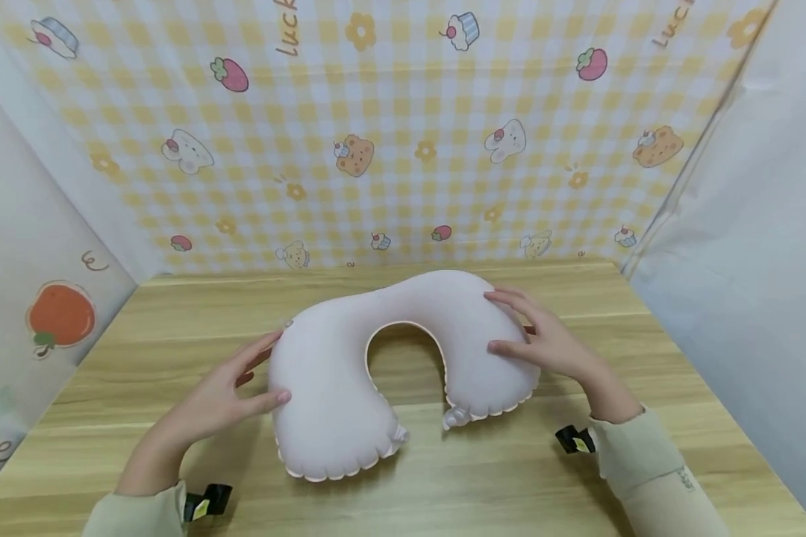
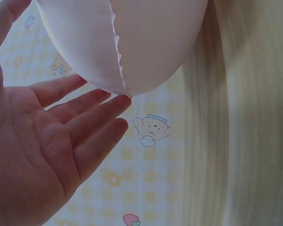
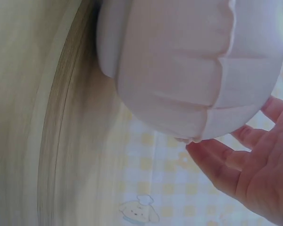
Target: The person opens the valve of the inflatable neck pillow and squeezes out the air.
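Observation:
A pale pink inflatable U-shaped neck pillow (image 1: 329,373) is over the middle of the wooden table, puffed up, its opening towards me. A scalloped seam runs along its edge, and the two ends look crumpled at their inner corners. My left hand (image 1: 218,399) is at the pillow's left side, thumb on the near face. In the left wrist view, the spread fingers (image 2: 104,110) touch the pillow's rounded side. On the right lobe, my right hand (image 1: 557,343) rests with thumb and forefinger spread on the top. The right wrist view shows its other fingers (image 3: 217,165) along the outer side.
The wooden table (image 1: 524,477) extends around the pillow. Behind it hangs a yellow checked cloth (image 1: 403,104) with cartoon prints. A pale wall (image 1: 745,224) stands at the right, and a printed panel (image 1: 13,239) at the left. Black wrist devices (image 1: 208,501) show near both cuffs.

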Tool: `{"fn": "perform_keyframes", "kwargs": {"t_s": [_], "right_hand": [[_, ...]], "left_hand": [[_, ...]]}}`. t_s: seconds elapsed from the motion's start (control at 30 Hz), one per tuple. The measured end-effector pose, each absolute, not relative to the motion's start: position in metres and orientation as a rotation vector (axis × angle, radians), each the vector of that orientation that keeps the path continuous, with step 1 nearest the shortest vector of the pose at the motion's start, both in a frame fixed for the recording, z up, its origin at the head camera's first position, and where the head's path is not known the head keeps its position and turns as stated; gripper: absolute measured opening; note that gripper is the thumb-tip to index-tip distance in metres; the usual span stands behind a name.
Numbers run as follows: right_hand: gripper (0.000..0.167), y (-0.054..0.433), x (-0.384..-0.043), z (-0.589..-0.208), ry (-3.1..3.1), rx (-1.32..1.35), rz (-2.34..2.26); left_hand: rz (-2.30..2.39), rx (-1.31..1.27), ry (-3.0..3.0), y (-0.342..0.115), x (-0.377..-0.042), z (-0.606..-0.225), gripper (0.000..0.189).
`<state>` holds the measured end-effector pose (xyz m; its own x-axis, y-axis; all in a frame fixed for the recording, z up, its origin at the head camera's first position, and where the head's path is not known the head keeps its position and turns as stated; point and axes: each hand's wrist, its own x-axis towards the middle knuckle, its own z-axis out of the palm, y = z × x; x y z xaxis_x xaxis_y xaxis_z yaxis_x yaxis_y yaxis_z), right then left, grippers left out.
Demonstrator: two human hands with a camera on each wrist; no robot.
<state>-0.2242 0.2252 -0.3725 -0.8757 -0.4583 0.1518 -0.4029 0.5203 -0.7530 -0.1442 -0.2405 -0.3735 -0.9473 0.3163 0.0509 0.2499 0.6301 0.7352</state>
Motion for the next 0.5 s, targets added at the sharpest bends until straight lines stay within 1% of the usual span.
{"fn": "perform_keyframes", "kwargs": {"t_s": [0.3, 0.5], "right_hand": [[0.069, 0.248, -0.205, -0.365, 2.667, -0.724, -1.268], [0.070, 0.250, -0.197, -0.355, 2.680, -0.699, -1.173]], "left_hand": [[1.304, 0.563, 2.608, -0.232, -0.157, -0.376, 0.081], [1.263, 0.568, 2.586, -0.231, -0.156, -0.366, 0.083]]}}
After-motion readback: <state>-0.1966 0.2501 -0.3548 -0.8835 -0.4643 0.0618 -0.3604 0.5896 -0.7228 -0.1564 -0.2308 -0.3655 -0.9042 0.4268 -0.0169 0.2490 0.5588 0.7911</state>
